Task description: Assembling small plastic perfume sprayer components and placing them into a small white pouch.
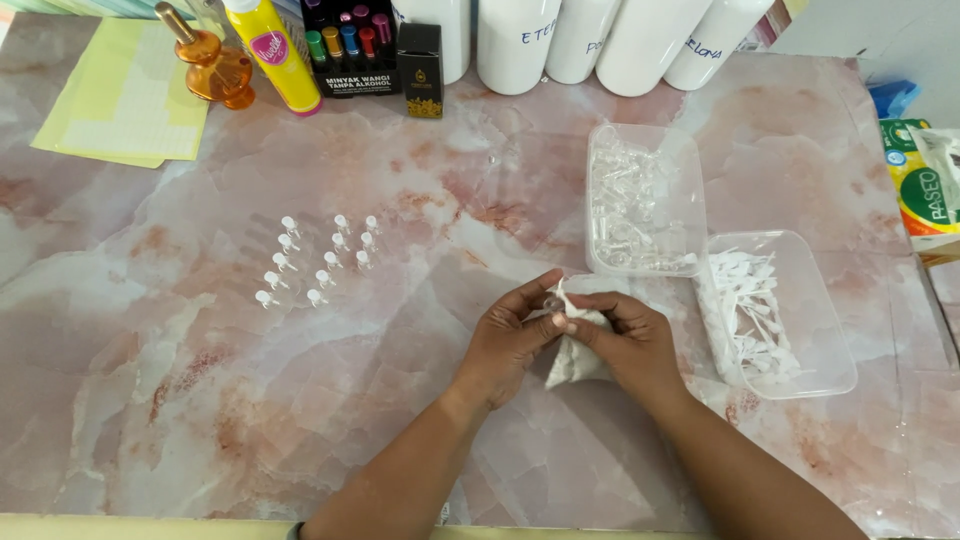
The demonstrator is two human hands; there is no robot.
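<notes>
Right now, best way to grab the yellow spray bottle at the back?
Grip the yellow bottle mid-body, coming from the front. It stands upright and its round body is bare on that side; the amber bottle and black box crowd its flanks, so a sideways approach looks tight.

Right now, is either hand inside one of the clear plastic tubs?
No: both the left hand and right hand hold a white cloth beside the tubs.

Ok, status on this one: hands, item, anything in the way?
Left hand pinching small clear vial. Right hand wiping it with white cloth. Nothing in the way.
</notes>
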